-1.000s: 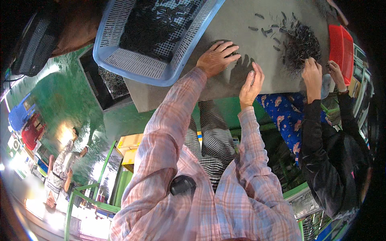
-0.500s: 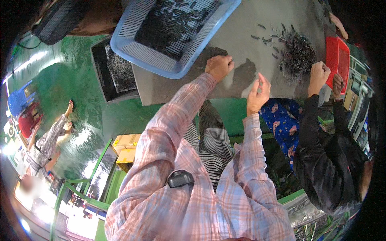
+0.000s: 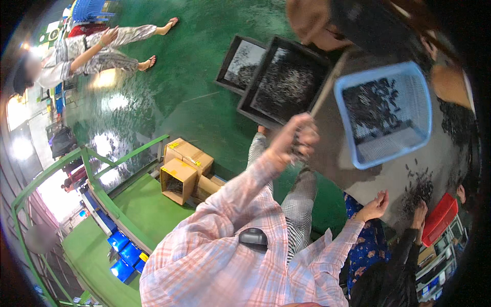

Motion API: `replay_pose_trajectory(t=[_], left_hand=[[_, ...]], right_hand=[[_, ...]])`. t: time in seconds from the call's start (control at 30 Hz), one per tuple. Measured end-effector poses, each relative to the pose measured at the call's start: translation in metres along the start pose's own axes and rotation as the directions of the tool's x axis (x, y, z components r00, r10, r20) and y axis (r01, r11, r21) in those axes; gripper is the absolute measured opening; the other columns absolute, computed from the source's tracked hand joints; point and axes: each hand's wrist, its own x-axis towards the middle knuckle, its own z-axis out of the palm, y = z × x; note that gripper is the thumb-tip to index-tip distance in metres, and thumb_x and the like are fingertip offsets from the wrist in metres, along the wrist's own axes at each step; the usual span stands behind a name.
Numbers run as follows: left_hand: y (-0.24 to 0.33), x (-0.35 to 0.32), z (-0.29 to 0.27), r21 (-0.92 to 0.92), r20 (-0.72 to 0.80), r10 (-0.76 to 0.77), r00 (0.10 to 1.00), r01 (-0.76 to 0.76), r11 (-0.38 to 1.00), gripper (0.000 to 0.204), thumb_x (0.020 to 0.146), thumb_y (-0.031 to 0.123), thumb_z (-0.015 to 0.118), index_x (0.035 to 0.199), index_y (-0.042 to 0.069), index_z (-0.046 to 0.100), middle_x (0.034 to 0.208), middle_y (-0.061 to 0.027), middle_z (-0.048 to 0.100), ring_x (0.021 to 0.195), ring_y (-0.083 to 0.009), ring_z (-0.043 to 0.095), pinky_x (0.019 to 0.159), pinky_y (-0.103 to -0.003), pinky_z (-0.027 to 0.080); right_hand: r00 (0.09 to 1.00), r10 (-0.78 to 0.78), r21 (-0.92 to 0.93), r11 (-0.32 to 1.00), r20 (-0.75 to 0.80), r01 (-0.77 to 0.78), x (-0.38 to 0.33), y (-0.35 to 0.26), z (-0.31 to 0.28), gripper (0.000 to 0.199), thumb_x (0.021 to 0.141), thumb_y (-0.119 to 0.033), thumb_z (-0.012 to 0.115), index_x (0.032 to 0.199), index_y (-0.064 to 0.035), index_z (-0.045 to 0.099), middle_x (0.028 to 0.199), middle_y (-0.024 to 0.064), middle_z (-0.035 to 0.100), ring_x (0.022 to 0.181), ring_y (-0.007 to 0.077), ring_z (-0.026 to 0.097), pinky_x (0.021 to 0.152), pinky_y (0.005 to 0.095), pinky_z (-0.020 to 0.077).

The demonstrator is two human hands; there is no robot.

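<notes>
My left hand is raised at the left edge of the grey table, near the black trays. Its fingers are curled and slightly blurred by motion, with small dark pieces showing between and under them. My right hand hovers at the table's near edge, fingers loosely bent and tips apart, with nothing visible in it. A light blue plastic basket holding small dark, elongated pieces stands on the table between and beyond my hands. A heap of similar thin dark pieces lies right of my right hand.
Beside the table's left edge are a black tray of dark and silvery pieces and another black tray. A co-worker's hand touches the heap, near a red basket. Cardboard boxes stand behind on the left. A person sits far left.
My view has turned left, bringing the black trays fully into sight. My left hand has moved from beside the blue basket to past the table's left edge. The co-worker's hand has reached the heap.
</notes>
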Motion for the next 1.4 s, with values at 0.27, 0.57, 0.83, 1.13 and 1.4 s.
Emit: replay_pose_trajectory(t=[0.27,0.57,0.83,1.13,1.4], left_hand=[[0.3,0.032,-0.157,0.261,-0.261,0.696,0.669,-0.645,0.718,0.014,0.092,0.024,0.051,0.09,0.01,0.052,0.072,-0.0024,0.055,0.065,-0.0192,0.055,0.056,-0.034,0.047],[0.434,0.08,-0.234,0.716,0.288,0.811,0.51,0.448,-0.536,0.019,0.077,0.016,0.068,0.073,0.0,0.058,0.07,-0.0085,0.063,0.069,-0.0259,0.063,0.062,-0.039,0.049],[0.286,0.024,-0.158,0.683,-0.231,0.695,0.682,-0.395,0.615,0.045,0.096,0.015,0.046,0.134,-0.005,0.035,0.137,-0.0197,0.041,0.125,-0.0311,0.044,0.105,-0.04,0.039],[-0.049,-0.014,-0.114,0.981,-0.081,0.376,0.923,0.008,0.193,0.019,0.089,0.008,0.055,0.104,0.001,0.064,0.1,-0.0055,0.063,0.085,-0.0141,0.062,0.075,-0.026,0.05],[-0.213,0.12,-0.098,0.966,0.245,0.233,0.941,-0.215,-0.145,0.027,0.084,-0.002,0.048,0.107,0.0,0.062,0.106,-0.0104,0.063,0.096,-0.022,0.062,0.078,-0.032,0.051]], right_hand=[[0.997,0.049,-0.053,0.997,-0.056,-0.052,-0.112,-0.07,0.099,0.024,0.091,-0.008,0.05,0.108,0.0006,0.064,0.09,0.0144,0.067,0.08,0.0213,0.064,0.073,0.0319,0.0517],[0.999,-0.037,-0.17,0.985,-0.002,0.036,-0.137,-0.103,0.083,0.022,0.092,-0.009,0.051,0.107,0.0015,0.063,0.092,0.0134,0.066,0.079,0.0196,0.063,0.07,0.0313,0.0525],[0.927,0.34,0.186,0.932,-0.161,-0.31,-0.129,-0.073,0.077,0.031,0.079,0.01,0.055,0.108,-0.0001,0.061,0.107,0.0086,0.062,0.087,0.0173,0.06,0.07,0.0301,0.0495],[0.975,0.223,-0.118,0.968,-0.016,-0.223,-0.052,0.019,0.056,0.045,0.073,-0.011,0.072,0.116,-0.0036,0.059,0.113,0.0177,0.058,0.099,0.0297,0.057,0.086,0.0387,0.0457],[0.88,-0.202,-0.368,0.85,0.431,0.376,0.014,0.01,0.065,0.088,0.073,-0.047,0.069,0.144,-0.0156,0.027,0.149,0.0097,0.024,0.137,0.0385,0.019,0.109,0.0507,0.0244]])
